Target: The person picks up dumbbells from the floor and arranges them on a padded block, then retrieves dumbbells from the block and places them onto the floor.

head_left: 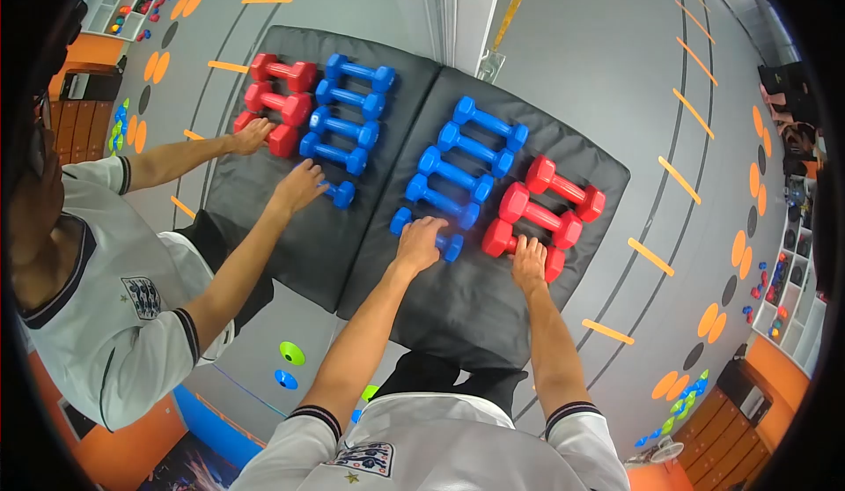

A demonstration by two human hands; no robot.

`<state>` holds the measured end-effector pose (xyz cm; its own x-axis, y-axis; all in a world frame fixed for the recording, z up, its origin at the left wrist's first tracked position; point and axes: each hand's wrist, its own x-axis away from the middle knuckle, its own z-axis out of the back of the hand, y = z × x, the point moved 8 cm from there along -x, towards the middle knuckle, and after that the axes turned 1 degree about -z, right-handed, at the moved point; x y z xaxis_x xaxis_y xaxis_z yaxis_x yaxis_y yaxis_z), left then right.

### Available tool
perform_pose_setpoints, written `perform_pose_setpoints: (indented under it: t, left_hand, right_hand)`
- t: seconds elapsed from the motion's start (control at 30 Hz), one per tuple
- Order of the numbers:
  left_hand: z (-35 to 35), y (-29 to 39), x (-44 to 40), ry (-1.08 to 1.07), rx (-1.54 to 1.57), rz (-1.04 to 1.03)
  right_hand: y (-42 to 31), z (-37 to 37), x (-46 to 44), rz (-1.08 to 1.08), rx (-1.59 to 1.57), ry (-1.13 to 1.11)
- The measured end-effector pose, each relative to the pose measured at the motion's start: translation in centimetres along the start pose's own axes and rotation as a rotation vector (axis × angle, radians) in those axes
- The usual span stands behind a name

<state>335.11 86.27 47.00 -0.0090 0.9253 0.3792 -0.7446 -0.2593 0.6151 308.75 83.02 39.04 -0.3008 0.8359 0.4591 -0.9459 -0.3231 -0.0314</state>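
Observation:
My left hand is closed over the handle of the nearest blue dumbbell, whose two ends show on either side of it. My right hand grips the nearest red dumbbell by its handle. Both dumbbells rest on a black padded mat. Beyond my left hand, several more blue dumbbells lie side by side in a row. Two other red dumbbells lie just past my right hand. Fingers partly hide both handles.
A large mirror at the left reflects me, the mat and the dumbbells. Grey floor with orange strips and orange and dark discs spreads to the right. Shelves with small weights and wooden cabinets stand at the far right.

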Motion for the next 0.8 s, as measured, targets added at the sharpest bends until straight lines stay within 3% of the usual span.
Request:
perform_pose_setpoints:
  t: [0.17, 0.3, 0.5, 0.73, 0.8]
  left_hand:
    - [-5.1, -1.3, -1.8, -0.225, -0.613, -0.074]
    - [-5.2, -2.4, -3.1, -0.272, -0.397, -0.081]
    - [-5.3, -2.8, -3.3, -0.363, -0.346, -0.141]
    - [-5.0, -3.7, 0.2, -0.329, -0.138, -0.04]
    - [-4.4, -2.7, 2.3, -0.415, -0.054, 0.107]
  right_hand:
    - [-0.3, 0.9, 0.0, 0.037, 0.009, 0.039]
    - [-0.1, 0.8, 0.0, 0.031, 0.005, 0.019]
    - [0.1, 1.0, -0.2, 0.009, -0.063, 0.042]
    - [-0.1, 1.0, 0.0, 0.006, -0.065, 0.067]
    - [0.0, 1.0, 0.0, -0.004, -0.052, 0.042]
